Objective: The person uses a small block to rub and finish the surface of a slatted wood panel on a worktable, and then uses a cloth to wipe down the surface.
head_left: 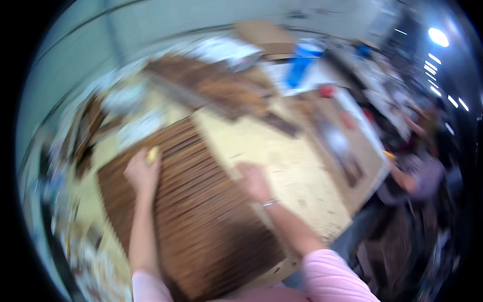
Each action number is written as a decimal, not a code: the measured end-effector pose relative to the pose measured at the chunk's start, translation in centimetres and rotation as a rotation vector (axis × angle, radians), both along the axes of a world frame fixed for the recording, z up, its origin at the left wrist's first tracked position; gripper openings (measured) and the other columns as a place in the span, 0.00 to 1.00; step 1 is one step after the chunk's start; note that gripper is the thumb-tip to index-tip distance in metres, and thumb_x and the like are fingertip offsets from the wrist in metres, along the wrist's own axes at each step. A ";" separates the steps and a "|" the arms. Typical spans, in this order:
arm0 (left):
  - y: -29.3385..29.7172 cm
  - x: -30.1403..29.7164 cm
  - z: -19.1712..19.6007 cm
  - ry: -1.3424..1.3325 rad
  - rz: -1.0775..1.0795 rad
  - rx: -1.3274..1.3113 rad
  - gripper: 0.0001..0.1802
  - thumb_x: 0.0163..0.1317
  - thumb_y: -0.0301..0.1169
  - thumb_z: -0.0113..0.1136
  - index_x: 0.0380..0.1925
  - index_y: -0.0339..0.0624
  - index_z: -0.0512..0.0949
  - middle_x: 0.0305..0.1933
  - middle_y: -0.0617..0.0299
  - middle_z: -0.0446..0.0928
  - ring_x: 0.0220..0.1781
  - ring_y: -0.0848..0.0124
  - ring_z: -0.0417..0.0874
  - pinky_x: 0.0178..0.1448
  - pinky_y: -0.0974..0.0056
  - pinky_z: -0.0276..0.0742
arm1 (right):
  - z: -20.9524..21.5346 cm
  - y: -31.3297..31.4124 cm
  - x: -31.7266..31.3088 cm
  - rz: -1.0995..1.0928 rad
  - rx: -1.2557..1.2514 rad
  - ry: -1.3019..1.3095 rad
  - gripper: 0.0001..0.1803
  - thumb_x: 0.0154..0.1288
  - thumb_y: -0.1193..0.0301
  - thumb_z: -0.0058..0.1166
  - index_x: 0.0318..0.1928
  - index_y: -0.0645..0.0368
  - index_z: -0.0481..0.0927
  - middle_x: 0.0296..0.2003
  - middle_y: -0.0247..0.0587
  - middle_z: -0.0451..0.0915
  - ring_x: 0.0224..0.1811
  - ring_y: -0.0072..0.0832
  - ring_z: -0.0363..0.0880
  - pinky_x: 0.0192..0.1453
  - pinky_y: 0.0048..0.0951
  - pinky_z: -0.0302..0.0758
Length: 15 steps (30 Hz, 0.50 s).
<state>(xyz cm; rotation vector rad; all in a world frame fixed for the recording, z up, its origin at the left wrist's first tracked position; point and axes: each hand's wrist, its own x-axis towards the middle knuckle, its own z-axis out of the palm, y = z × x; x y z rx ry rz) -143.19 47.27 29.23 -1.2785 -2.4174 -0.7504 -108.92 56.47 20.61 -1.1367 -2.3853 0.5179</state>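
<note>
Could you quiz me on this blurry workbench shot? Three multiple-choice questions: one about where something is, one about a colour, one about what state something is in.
1. Where does the left hand rest?
A. on the brown slatted panel
B. on the blue object
C. in the air

2. What colour are the person's sleeves?
A. green
B. pink
C. black

3. How is the right hand placed?
A. raised off the table
B. laid at the slatted panel's right edge, by the pale board
C. closed around a cup

Answers: 1 A, the hand lies flat on the slats, a small yellow thing at its fingers. 2 B, both cuffs show pink. 3 B, it sits at the panel's edge.
</note>
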 end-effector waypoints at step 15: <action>-23.5 11.6 3.0 -0.274 -0.409 -0.105 0.29 0.68 0.37 0.68 0.65 0.34 0.74 0.65 0.41 0.74 0.67 0.47 0.73 0.72 0.47 0.68 | 0.9 -0.8 -3.1 0.116 0.023 0.043 0.26 0.65 0.73 0.52 0.65 0.58 0.76 0.70 0.38 0.73 0.71 0.36 0.69 0.78 0.38 0.60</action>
